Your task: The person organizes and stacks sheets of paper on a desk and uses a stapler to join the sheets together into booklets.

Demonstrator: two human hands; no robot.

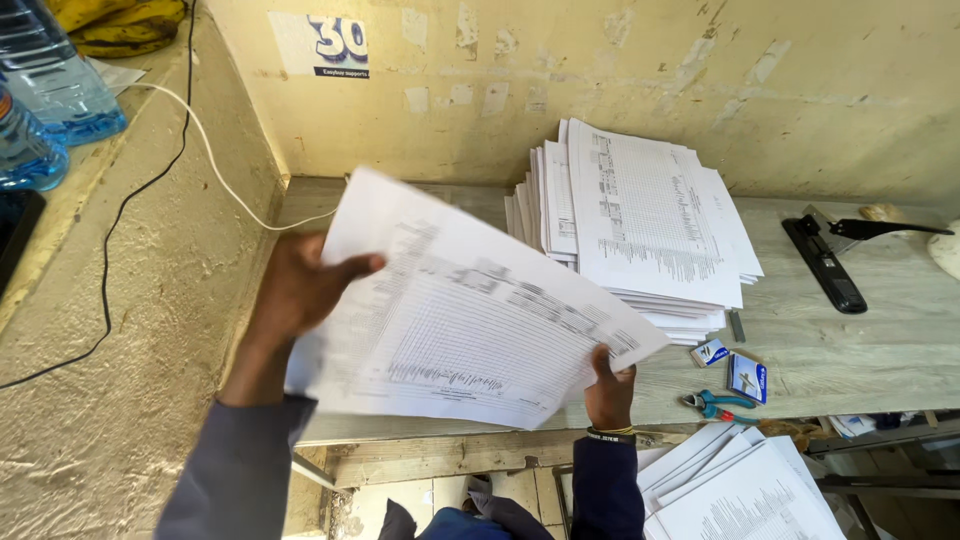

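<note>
Printed sheets (470, 320), a thin sheaf covered in fine tables, hang tilted in the air above the front left part of the wooden table (860, 350), and you hold them from both ends. Your left hand (300, 285) grips the sheaf's left edge, thumb curled over the top face and fingers hidden beneath the paper. Your right hand (610, 385) pinches the lower right corner, thumb on top and the rest tucked under; a thin band circles that wrist.

At the far left, a rough plaster ledge (110, 330) runs along the table's left edge, with a black cable (108, 260) and a white cable (215, 165) trailing over it and two blue-tinted water bottles (45, 90) standing at its upper end. Behind your sheaf, against the back edge of the table, sits a tall, loosely squared paper stack (640, 220). Just right of its front corner lie a small staple box (710, 352) and a second blue box (748, 377), with blue-handled pliers (718, 404) near the front edge. A black stapler (825, 262), swung open, rests toward the back right. More printed pages (745, 490) lie below the table's front edge. The wall (600, 70) behind is yellowed and peeling.
</note>
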